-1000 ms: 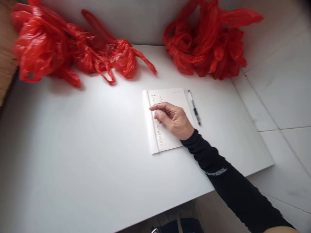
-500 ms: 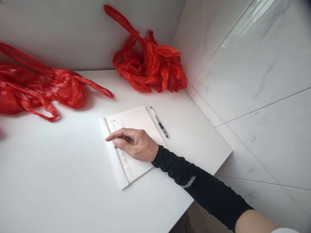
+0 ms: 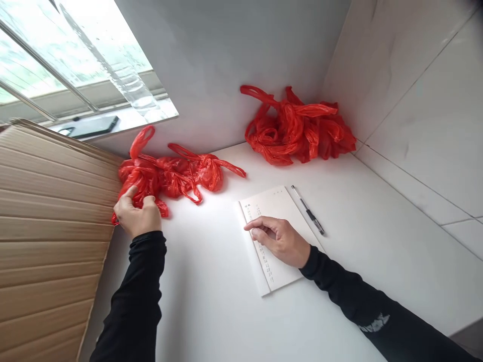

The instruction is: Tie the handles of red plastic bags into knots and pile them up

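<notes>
My left hand (image 3: 136,214) is closed on the near end of a heap of red plastic bags (image 3: 177,175) at the back left of the white table (image 3: 211,301). My right hand (image 3: 279,239) rests on a white notepad (image 3: 277,236) with handwriting down its left margin; the forefinger points along the written lines and the other fingers are curled under, holding nothing. A pen (image 3: 308,211) lies on the table just right of the notepad.
A second heap of red plastic bags (image 3: 298,128) sits in the back right corner against the tiled wall (image 3: 422,120). A stack of corrugated cardboard (image 3: 49,236) stands along the left. A window (image 3: 56,55) is above it, with a dark phone (image 3: 92,126) on the sill.
The view swung left and up, bringing the window and cardboard into sight. My left hand has come into view and gripped the left heap of bags. My right hand stays on the notepad.
</notes>
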A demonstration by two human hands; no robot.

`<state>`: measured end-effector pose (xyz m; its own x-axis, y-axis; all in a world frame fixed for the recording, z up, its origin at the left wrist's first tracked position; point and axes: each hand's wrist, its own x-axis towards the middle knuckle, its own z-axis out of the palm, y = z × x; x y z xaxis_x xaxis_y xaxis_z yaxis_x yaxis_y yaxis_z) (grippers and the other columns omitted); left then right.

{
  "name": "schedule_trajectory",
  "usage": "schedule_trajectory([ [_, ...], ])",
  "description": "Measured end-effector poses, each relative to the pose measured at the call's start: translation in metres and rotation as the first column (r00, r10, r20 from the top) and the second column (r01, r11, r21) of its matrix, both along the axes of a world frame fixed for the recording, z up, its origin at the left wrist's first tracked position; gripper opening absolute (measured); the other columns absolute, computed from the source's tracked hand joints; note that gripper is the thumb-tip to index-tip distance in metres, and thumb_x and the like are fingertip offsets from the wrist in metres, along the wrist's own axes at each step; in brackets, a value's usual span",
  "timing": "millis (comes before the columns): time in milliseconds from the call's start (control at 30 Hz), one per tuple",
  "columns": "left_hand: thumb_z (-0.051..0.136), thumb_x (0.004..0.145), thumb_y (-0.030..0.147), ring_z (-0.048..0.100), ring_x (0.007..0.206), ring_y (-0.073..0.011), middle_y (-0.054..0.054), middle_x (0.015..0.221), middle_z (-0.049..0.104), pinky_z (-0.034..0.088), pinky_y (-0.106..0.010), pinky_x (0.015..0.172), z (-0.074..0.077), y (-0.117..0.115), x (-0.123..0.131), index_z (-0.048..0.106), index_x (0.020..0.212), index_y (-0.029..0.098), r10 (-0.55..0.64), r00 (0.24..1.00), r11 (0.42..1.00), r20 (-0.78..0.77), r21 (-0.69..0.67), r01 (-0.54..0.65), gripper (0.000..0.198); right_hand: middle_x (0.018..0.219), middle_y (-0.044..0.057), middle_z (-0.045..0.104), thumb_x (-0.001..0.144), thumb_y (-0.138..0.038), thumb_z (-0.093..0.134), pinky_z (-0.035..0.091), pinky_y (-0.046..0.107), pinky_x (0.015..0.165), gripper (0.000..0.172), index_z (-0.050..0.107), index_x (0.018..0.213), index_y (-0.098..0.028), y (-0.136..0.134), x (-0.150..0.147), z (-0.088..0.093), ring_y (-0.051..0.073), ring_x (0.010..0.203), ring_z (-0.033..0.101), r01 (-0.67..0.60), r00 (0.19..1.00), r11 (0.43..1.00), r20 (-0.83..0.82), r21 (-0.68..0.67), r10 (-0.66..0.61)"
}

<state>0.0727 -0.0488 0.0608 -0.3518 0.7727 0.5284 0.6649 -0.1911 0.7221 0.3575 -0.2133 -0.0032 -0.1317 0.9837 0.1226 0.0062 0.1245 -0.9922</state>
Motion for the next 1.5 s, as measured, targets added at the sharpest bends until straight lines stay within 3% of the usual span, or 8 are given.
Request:
schedule_trajectory([
  [200, 0.065, 0.079, 0.033, 0.032, 0.135, -0.0467, -0.026, 0.140, 0.047, 0.021, -0.065, 0.112, 0.001, 0.020, -0.009, 0.053, 0.136, 0.001, 0.279, 0.911, 0.939, -0.303, -0.113, -0.325, 0.066, 0.086, 0.001, 0.068, 0.097, -0.028, 0.054, 0.053, 0.028, 0.076, 0.021, 0.072, 0.107, -0.022, -0.002, -0.001, 0.000, 0.015, 0.079, 0.066, -0.011, 1.000, 0.999, 0.016, -0.048, 0.012],
  [467, 0.065, 0.079, 0.040, 0.040, 0.136, -0.0410, -0.026, 0.142, 0.045, 0.029, -0.051, 0.116, -0.024, 0.048, -0.018, 0.052, 0.135, 0.001, 0.179, 0.894, 0.920, -0.412, -0.253, -0.301, 0.069, 0.086, 0.001, 0.067, 0.099, -0.033, 0.052, 0.051, 0.029, 0.075, 0.023, 0.071, 0.106, -0.024, -0.002, -0.004, 0.002, 0.017, 0.080, 0.065, -0.010, 0.999, 0.996, 0.043, -0.087, 0.014],
  [767, 0.065, 0.076, 0.029, 0.054, 0.117, -0.0379, -0.018, 0.118, 0.061, 0.042, -0.049, 0.104, -0.025, 0.059, -0.006, 0.067, 0.112, 0.011, 0.135, 0.910, 0.948, -0.391, -0.216, -0.233, 0.040, 0.085, 0.000, 0.066, 0.099, -0.037, 0.050, 0.050, 0.030, 0.075, 0.024, 0.071, 0.106, -0.025, -0.003, -0.006, 0.002, 0.018, 0.079, 0.063, -0.009, 0.998, 0.994, 0.057, -0.112, 0.015],
  [933, 0.057, 0.082, 0.023, 0.060, 0.099, -0.0319, -0.013, 0.097, 0.063, 0.047, -0.047, 0.094, 0.003, 0.061, -0.007, 0.062, 0.104, 0.014, 0.288, 0.905, 0.949, -0.312, -0.034, -0.314, 0.025, 0.084, 0.000, 0.064, 0.099, -0.039, 0.050, 0.049, 0.030, 0.074, 0.025, 0.070, 0.105, -0.025, -0.003, -0.007, 0.001, 0.018, 0.079, 0.062, -0.009, 0.999, 0.993, 0.047, -0.122, 0.015],
  [1100, 0.042, 0.092, 0.018, 0.061, 0.105, -0.0290, -0.018, 0.113, 0.062, 0.045, -0.043, 0.096, 0.052, 0.075, -0.003, 0.049, 0.120, 0.008, 0.394, 0.883, 0.918, -0.255, 0.145, -0.368, 0.030, 0.082, -0.001, 0.063, 0.099, -0.039, 0.050, 0.048, 0.030, 0.073, 0.025, 0.070, 0.105, -0.027, -0.003, -0.007, 0.001, 0.017, 0.077, 0.060, -0.018, 0.999, 0.991, 0.044, -0.132, 0.024],
  [1200, 0.038, 0.094, 0.016, 0.058, 0.115, -0.0294, -0.019, 0.122, 0.058, 0.042, -0.044, 0.102, 0.062, 0.082, -0.001, 0.044, 0.126, 0.008, 0.405, 0.877, 0.912, -0.259, 0.185, -0.366, 0.033, 0.082, -0.001, 0.063, 0.099, -0.040, 0.049, 0.048, 0.030, 0.073, 0.025, 0.070, 0.105, -0.027, -0.003, -0.008, 0.002, 0.017, 0.076, 0.060, -0.019, 0.999, 0.992, 0.048, -0.128, 0.025],
  [1367, 0.059, 0.073, 0.010, 0.061, 0.105, -0.0366, -0.019, 0.107, 0.064, 0.046, -0.052, 0.095, 0.032, 0.077, 0.000, 0.058, 0.107, 0.009, 0.260, 0.904, 0.961, -0.340, 0.005, -0.275, 0.034, 0.081, -0.001, 0.063, 0.100, -0.039, 0.049, 0.047, 0.030, 0.070, 0.026, 0.070, 0.103, -0.026, -0.002, -0.009, 0.003, 0.016, 0.073, 0.058, -0.011, 0.999, 0.992, 0.039, -0.123, 0.016],
  [1500, 0.062, 0.074, 0.016, 0.037, 0.136, -0.0403, -0.020, 0.139, 0.050, 0.029, -0.058, 0.110, 0.004, 0.050, 0.027, 0.059, 0.118, 0.014, 0.194, 0.874, 0.978, -0.446, 0.014, -0.210, 0.045, 0.081, 0.000, 0.063, 0.100, -0.037, 0.049, 0.048, 0.030, 0.072, 0.025, 0.071, 0.102, -0.025, -0.002, -0.008, 0.005, 0.017, 0.075, 0.060, -0.012, 1.000, 0.993, 0.023, -0.115, 0.015],
])
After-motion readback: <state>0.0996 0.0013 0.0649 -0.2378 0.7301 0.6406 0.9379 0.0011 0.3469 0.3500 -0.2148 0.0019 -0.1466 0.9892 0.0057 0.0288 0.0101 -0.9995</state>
